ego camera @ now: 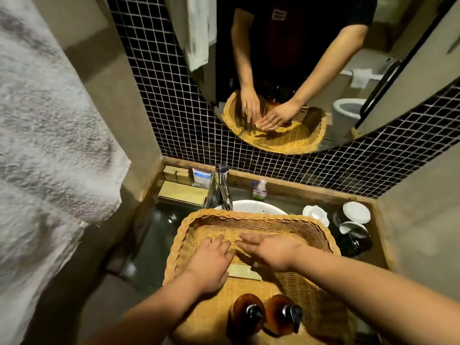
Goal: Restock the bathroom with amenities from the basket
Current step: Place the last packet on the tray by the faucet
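Note:
A woven wicker basket [311,227] rests over the white sink. Both my hands are inside it. My left hand [211,262] lies flat with fingers spread over a flat tan amenity packet [245,272] on the basket floor. My right hand [268,250] reaches in from the right, fingers extended and pointing left, over the same packet. Neither hand visibly grips it. Two amber pump bottles [246,313] [283,311] stand in the basket's near end.
A tall chrome faucet [220,188] stands behind the basket. Tan boxes [183,192] and a white-blue packet [201,177] sit at the counter's back left, a small soap bottle [259,190] behind the sink. Cups and lids [354,212] are at right. A towel [49,133] hangs left.

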A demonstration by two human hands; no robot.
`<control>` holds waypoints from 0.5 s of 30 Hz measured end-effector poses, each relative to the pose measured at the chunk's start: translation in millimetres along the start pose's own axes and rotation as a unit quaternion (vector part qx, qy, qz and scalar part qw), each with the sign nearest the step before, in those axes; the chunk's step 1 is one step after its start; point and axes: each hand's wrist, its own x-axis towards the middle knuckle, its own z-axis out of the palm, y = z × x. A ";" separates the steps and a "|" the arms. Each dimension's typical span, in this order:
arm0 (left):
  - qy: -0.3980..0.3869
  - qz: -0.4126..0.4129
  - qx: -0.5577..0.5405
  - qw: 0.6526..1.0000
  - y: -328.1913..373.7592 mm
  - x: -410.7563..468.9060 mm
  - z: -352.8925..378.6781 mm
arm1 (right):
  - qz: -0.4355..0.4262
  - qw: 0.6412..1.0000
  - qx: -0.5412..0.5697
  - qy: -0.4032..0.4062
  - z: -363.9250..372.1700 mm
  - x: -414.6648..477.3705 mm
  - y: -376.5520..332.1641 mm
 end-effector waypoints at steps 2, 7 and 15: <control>-0.053 -0.013 0.013 0.998 9.0 -0.8 9.8 | -0.012 0.999 0.006 -0.035 15.2 -4.7 -0.2; -0.130 -0.068 0.011 0.989 16.4 -5.1 24.8 | -0.028 0.997 0.013 -0.067 44.9 -7.2 -3.5; -0.121 -0.102 -0.014 0.987 18.4 -6.3 37.5 | -0.011 1.000 0.024 -0.004 74.6 0.7 -5.8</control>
